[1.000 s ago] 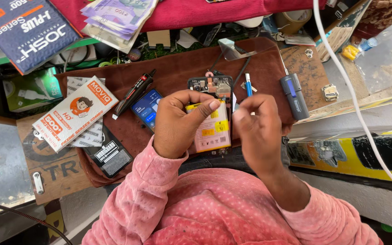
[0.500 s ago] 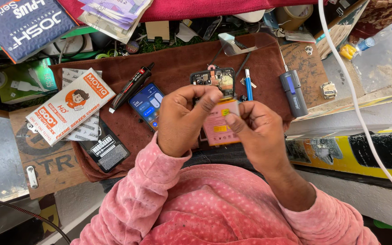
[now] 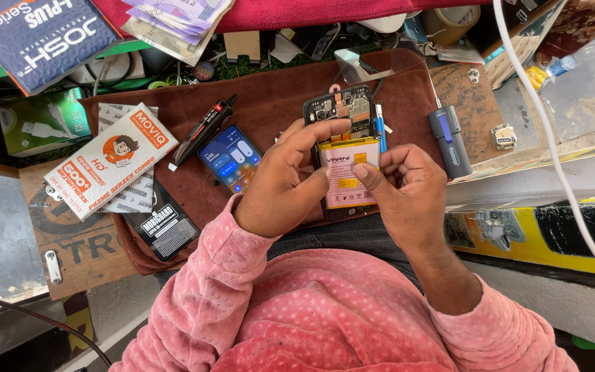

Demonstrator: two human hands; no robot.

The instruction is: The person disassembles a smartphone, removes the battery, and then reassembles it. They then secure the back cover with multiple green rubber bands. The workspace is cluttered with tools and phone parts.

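Head view, only view. I have an opened phone with its back off, lying on the brown mat on the desk. The circuit board and camera end point away from me; the bottom end comes toward my lap. The long axis runs away from me, roughly straight up the frame.

My left hand comes in from the phone's left. The fingers are curled partway around the left edge, with the index tip up by the camera end and the thumb lying on the battery. It grips the phone body, half closed.

My right hand comes in from the right. The thumb tip presses on the battery face near the middle, and the other fingers bunch over the battery's upper right corner. Loosely closed on the battery; whether they pinch a tab or just the edge I cannot tell, since the knuckles hide it.

The battery is a flat pale yellow and pink pack sitting in the phone's lower half, long axis the same as the phone's. It lies directly between the two hands and both touch it. The right hand is more on the battery, the left more on the frame.

Nearby: a blue-handled tool just right of the phone top, a lit phone left of my left hand, a black glue tube, a dark blue device to the right, and orange-white packets at far left.
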